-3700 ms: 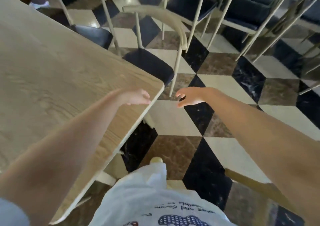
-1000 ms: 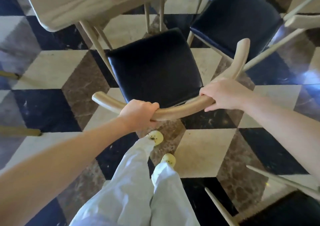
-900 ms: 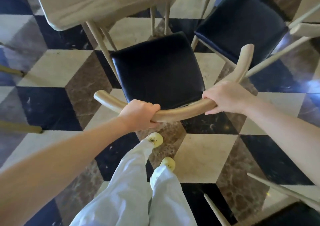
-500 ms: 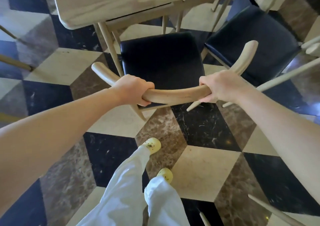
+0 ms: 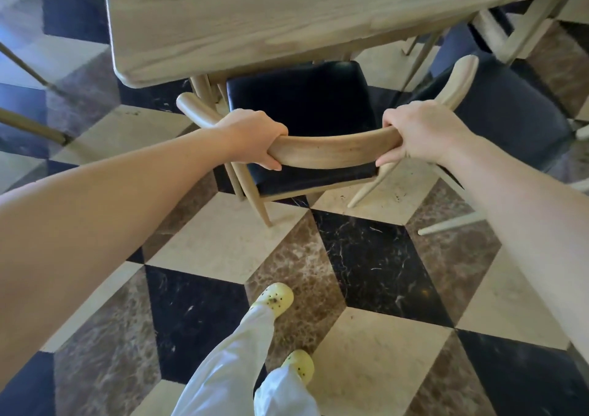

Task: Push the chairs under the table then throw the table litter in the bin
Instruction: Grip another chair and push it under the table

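The chair (image 5: 306, 119) stands at 12 o'clock from the person, and its dark seat already goes partly under the near edge of the bench (image 5: 255, 17). The curved back rail (image 5: 328, 151) runs from 9 o'clock to 3 o'clock, across the direction of the push. The left hand (image 5: 251, 138) is closed in a full grip on the left part of this rail, and the right hand (image 5: 417, 132) is closed in the same way on the right part, so both are about equally near. The free space under the bench lies at 12 o'clock from both grips, so I think the coming push should go straight forward, with equal force. A bench leg (image 5: 202, 89) at 11 o'clock stands just beside the seat corner and could catch it. No litter or bin is visible.
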